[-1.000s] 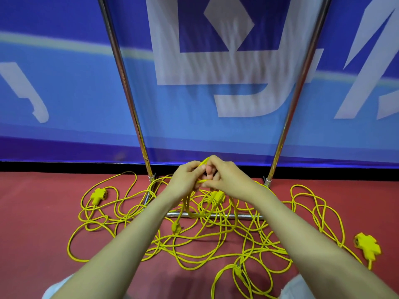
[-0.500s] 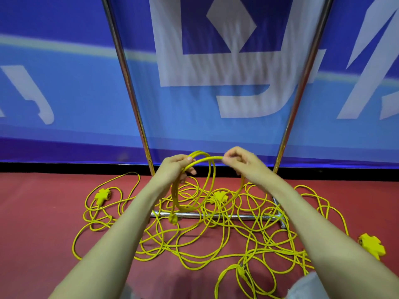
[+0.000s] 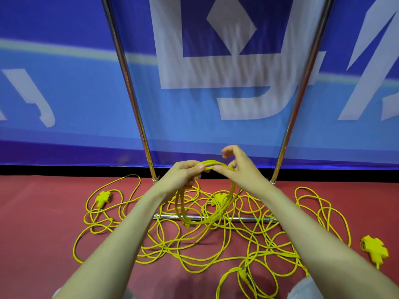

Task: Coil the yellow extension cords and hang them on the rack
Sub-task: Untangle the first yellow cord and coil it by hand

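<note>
Loops of thin yellow extension cord hang as a small coil from your left grip, whose fingers are curled round the top of the loops, while your right grip pinches the same strands just beside it between thumb and forefinger. The rest of the cord lies tangled on the red floor, draped over the base bar of the chrome tube rack, with yellow socket blocks among it.
</note>
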### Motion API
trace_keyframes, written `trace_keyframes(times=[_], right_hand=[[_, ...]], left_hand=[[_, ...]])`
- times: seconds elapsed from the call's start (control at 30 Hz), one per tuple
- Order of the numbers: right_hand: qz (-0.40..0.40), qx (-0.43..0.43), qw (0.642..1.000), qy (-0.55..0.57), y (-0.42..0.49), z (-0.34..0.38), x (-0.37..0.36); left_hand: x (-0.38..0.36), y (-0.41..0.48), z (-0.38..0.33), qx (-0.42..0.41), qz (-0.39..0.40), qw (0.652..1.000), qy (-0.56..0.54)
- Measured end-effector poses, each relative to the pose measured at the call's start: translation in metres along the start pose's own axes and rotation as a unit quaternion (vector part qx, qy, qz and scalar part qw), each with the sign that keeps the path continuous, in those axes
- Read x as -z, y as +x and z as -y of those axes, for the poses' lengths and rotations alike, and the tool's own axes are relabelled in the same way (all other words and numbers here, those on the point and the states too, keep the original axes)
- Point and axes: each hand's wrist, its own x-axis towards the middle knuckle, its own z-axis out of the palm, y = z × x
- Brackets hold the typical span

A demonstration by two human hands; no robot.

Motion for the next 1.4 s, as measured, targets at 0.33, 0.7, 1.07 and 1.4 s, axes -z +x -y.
trace_keyframes(times=[0.33, 0.7, 1.07, 1.4], right_hand=[[0.129, -0.046, 0.981, -0.134, -0.003, -0.021, 0.014], [0.091, -0.016, 0.991, -0.092, 0.0, -0.011, 0.029], [-0.029, 0.041, 0.996, -0.075, -0.003, -0.005, 0.023], [0.233, -0.079, 0.968, -0.051, -0.003, -0.027, 0.0]], left_hand=[[0.011, -0.005, -0.015, 0.01, 0.004, 0.998, -0.055], [0.029, -0.008, -0.009, -0.001, -0.012, 1.0, -0.005], [0.016, -0.007, -0.002, 0.033, -0.038, 0.998, -0.041], [0.013, 0.007, -0.003, -0.036, -0.118, 0.974, -0.191]])
